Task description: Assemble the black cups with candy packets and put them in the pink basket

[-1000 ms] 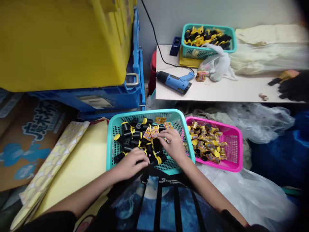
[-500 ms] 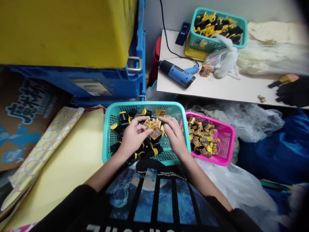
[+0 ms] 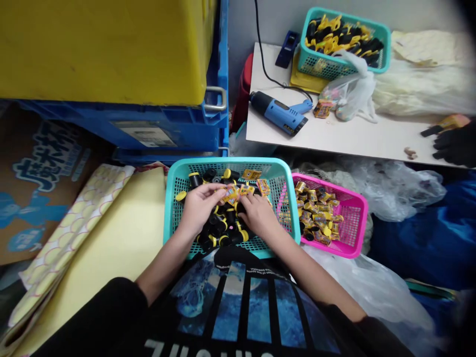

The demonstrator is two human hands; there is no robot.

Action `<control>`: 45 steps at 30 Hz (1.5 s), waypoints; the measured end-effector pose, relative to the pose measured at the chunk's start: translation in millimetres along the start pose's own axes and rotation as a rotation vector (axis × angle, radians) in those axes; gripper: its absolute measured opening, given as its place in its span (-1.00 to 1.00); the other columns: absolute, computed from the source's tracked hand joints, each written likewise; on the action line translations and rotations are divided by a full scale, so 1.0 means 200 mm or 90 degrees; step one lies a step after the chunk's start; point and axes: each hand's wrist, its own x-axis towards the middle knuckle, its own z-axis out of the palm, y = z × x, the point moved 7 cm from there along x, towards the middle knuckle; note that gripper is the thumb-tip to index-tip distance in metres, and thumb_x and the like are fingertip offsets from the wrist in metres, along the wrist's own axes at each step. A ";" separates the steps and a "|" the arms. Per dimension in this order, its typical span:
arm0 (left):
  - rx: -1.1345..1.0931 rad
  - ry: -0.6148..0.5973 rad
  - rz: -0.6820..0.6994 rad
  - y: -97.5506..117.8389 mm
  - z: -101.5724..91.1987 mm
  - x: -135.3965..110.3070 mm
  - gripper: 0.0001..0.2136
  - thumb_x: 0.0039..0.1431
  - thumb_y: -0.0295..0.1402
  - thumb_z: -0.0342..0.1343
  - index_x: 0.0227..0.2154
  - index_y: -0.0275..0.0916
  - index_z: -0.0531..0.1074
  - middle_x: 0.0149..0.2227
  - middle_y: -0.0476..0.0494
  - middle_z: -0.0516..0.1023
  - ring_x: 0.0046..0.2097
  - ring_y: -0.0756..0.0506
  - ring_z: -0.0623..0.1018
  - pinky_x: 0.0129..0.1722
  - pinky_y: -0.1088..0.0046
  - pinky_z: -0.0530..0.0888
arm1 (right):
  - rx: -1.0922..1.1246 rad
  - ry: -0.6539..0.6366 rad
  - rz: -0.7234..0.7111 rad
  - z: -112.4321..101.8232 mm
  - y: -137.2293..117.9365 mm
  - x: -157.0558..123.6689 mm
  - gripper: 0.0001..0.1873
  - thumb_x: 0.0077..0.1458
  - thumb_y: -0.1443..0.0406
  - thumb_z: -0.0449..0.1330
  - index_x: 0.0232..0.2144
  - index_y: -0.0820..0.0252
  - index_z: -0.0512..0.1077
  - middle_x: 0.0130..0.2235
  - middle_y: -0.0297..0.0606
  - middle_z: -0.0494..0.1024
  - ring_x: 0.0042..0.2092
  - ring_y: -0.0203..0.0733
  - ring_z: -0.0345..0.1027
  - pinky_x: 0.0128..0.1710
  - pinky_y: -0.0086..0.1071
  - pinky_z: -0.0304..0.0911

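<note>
A teal basket [image 3: 282,173] on my lap holds several small black cylinders with yellow caps [image 3: 223,233] and a few yellow printed labels [image 3: 253,174]. My left hand [image 3: 199,210] is inside it, fingers pinched on a yellow label [image 3: 231,193]. My right hand [image 3: 256,215] is curled beside it over the cylinders, fingertips at the same label; what it grips is hidden. To the right, a pink basket [image 3: 359,233] holds several label-wrapped pieces [image 3: 316,218].
A white table [image 3: 357,139] carries a blue heat gun [image 3: 278,113], another teal basket [image 3: 344,42], a plastic bag [image 3: 347,96]. Another person's black-gloved hand [image 3: 455,146] rests at its right edge. Yellow and blue crates [image 3: 111,74] stand left; yellow sheets [image 3: 111,243] lie beside me.
Both hands came together at a yellow label in the teal basket's middle; my left hand rose from the near rim and my right hand then drew back toward me. The view shifted slightly.
</note>
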 end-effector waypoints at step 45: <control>-0.054 -0.175 -0.047 0.02 0.21 -0.16 -0.74 -0.15 -0.33 0.38 -0.33 -0.23 0.56 -0.23 -0.15 0.64 -0.18 -0.15 0.59 -0.15 0.28 0.51 | 1.047 0.055 0.113 0.01 0.00 -0.05 -0.45 -0.13 -0.19 0.25 -0.32 0.12 0.44 -0.32 -0.25 0.49 -0.34 -0.20 0.38 -0.34 -0.32 0.35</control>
